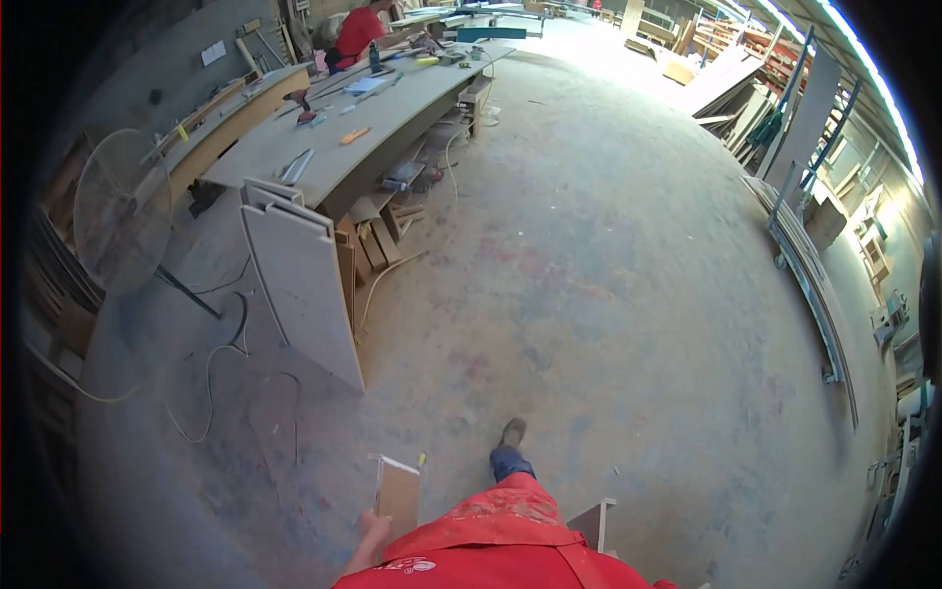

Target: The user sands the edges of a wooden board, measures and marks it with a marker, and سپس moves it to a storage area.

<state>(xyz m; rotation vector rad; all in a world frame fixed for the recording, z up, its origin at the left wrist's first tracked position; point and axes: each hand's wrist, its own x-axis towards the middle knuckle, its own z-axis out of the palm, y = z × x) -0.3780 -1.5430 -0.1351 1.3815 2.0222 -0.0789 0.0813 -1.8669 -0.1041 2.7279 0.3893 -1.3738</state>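
Note:
At my left side, my left hand (371, 528) is closed on the edge of a brown wooden board (399, 494) with a pale top edge. A small yellow-green piece (422, 459) shows at the board's upper corner; what it is, I cannot make out. By my right side, a grey panel with a pale edge (594, 523) sticks out from behind my red work clothes (491, 535). My right hand is not visible, so what holds that panel is hidden. One boot (513, 432) is ahead on the floor.
Ahead left stands a long workbench (339, 162) carrying a drill (300, 103) and other tools. White panels (299, 285) lean against its near end. A round fan (123, 211) and cables (209, 393) are farther left. Rightward is a long rack of boards (810, 285). A person (361, 37) in red is beyond the bench.

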